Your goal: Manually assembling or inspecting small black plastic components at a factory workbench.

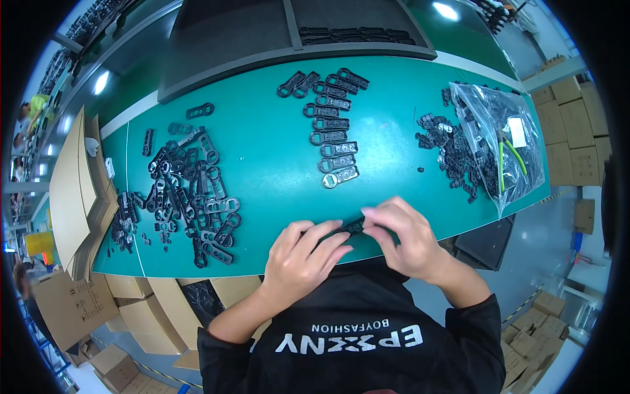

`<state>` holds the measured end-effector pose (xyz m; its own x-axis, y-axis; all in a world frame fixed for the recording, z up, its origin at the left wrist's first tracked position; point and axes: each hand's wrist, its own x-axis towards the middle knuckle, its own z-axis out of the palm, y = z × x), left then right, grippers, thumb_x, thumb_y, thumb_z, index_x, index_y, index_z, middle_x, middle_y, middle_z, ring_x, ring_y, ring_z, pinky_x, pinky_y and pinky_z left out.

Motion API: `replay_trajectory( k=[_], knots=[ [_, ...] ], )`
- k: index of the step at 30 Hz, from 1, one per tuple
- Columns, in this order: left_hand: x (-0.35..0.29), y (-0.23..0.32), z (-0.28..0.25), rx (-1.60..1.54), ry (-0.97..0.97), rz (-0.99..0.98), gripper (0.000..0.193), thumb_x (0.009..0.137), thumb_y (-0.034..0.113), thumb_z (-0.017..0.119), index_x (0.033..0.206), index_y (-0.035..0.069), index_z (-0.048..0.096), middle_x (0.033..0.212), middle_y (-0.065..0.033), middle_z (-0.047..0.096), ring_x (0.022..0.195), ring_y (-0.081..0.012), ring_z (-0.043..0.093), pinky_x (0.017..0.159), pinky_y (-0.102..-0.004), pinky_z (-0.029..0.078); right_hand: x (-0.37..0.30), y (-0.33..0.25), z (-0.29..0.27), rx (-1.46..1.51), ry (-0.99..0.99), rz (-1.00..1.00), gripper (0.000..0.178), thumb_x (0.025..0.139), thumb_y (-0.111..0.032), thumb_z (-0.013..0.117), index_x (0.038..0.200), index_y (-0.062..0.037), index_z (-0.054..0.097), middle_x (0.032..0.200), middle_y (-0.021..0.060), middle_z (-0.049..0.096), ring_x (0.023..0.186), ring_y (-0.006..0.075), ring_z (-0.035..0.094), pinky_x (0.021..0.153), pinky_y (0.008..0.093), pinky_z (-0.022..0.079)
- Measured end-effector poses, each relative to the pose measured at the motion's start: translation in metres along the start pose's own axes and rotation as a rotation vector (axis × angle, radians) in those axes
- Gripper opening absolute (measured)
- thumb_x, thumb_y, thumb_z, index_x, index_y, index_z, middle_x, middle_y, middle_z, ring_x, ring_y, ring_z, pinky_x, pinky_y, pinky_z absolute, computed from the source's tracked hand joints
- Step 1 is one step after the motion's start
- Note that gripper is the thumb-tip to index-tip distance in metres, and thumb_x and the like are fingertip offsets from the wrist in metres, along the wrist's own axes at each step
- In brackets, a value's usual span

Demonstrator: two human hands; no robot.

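Observation:
Close to the table's near edge, my left hand is closed around a long black plastic part, its fingers hiding the left end. My right hand pinches at the part's right end with thumb and forefinger; whether a smaller piece sits between those fingertips is hidden. Just beyond my hands runs a column of similar black parts, each with a ring at one end, laid side by side and fanning out at the far end.
On the left lies a loose heap of black ringed parts, beside stacked cardboard sheets. Small black pieces spill by a clear plastic bag on the right, with green-handled pliers on it. A black tray stands at the back.

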<state>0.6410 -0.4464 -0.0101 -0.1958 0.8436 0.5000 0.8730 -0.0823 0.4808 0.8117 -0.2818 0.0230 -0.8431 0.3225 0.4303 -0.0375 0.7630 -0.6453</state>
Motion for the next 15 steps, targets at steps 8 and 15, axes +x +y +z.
replay_trajectory(
  k=[8, 15],
  knots=[
    [0.002, 0.021, -0.013, -0.327, 0.034, -0.111, 0.031, 0.070, 0.009, 0.098, 0.099, 0.013, 0.087, 0.101, 0.0037, 0.081, 0.079, -0.0201, 0.061, 0.069, -0.0299, 0.052, -0.026, -0.011, 0.019, 0.191, 0.155, -0.217, 0.044, 0.084, 0.011, 0.083, 0.125, -0.0009, 0.071, 0.101, 0.0150, 0.074, 0.090, 0.0315, 0.075, 0.075, 0.0383, 0.064],
    [-0.002, 0.018, -0.007, -0.331, 0.038, -0.089, 0.028, 0.070, 0.007, 0.098, 0.094, 0.014, 0.088, 0.099, 0.0050, 0.082, 0.078, -0.0188, 0.060, 0.066, -0.0293, 0.050, -0.029, -0.014, 0.008, 0.423, 0.042, 0.128, 0.057, 0.091, 0.017, 0.078, 0.140, 0.0011, 0.055, 0.108, 0.0166, 0.074, 0.091, 0.0247, 0.077, 0.080, 0.0372, 0.065]
  ],
)
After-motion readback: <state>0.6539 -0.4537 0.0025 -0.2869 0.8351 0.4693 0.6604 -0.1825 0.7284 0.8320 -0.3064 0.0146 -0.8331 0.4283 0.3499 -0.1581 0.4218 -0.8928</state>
